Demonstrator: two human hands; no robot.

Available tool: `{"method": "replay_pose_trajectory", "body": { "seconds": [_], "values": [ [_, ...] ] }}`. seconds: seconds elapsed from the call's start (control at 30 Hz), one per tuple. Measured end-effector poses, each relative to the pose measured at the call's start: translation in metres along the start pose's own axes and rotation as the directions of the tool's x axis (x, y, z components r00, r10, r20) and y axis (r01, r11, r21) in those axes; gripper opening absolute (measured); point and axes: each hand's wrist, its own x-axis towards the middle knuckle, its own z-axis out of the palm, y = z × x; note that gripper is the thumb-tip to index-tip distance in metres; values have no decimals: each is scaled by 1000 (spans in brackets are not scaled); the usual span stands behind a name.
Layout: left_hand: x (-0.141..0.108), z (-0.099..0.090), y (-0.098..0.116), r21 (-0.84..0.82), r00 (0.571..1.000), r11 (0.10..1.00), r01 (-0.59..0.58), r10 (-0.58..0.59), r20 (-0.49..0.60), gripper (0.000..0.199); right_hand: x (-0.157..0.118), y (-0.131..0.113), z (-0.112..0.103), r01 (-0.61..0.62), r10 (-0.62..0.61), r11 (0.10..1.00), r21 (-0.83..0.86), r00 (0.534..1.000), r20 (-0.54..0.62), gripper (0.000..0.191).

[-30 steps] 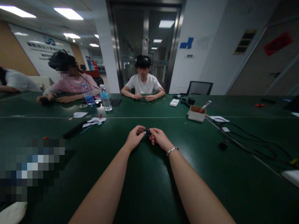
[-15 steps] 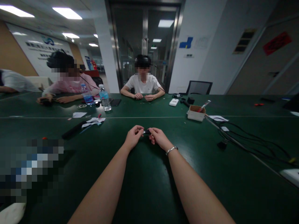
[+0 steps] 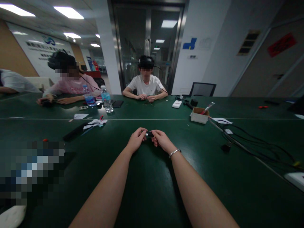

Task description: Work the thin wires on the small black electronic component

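Note:
Just above the green table [image 3: 152,177], my two hands meet around a small black object with a silver end [image 3: 149,134]. Its exact kind cannot be made out. My left hand [image 3: 138,138] pinches the silver end between thumb and fingers. On the other side, my right hand [image 3: 161,139] grips the black end, its fingers curled. A silver bracelet [image 3: 175,153] circles my right wrist. The fingers cover both ends of the object, so only its middle shows.
Two water bottles [image 3: 107,100] stand at the back left, near papers [image 3: 95,124] and a long black item [image 3: 77,131]. A small box [image 3: 199,115] and black cables [image 3: 256,139] lie to the right. Across the table sits a person in a white shirt [image 3: 146,85].
My hands stay almost in place, still holding the small object. Across the table, the other person's hands have shifted slightly.

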Motion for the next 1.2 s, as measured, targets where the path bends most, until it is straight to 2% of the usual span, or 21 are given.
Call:
{"method": "replay_pose_trajectory", "body": {
  "seconds": [0.2,0.4,0.63,0.97,1.07,1.2],
  "values": [
    [2,0,-3,1,999,1000,-23,23,-44,27,1,2,-1,-3,3,1000,-25,1000,-5,35],
    [1,0,0,8,999,999,37,-37,-25,30,0,0,-2,-7,7,999,-33,1000,5,34],
    [0,0,2,-13,999,1000,-11,10,-47,26,0,-1,-2,-2,2,1000,-28,1000,6,36],
    [0,0,1,96,996,994,52,-45,-73,34,1,2,-3,50,-45,998,-46,993,109,35],
    [0,1,2,9,994,998,57,-56,-89,32,0,1,-3,36,-33,999,-34,994,104,33],
    [-2,3,5,-129,998,991,45,-50,-32,22,-1,-1,-3,9,-10,1000,17,998,70,31]
  ]
}}
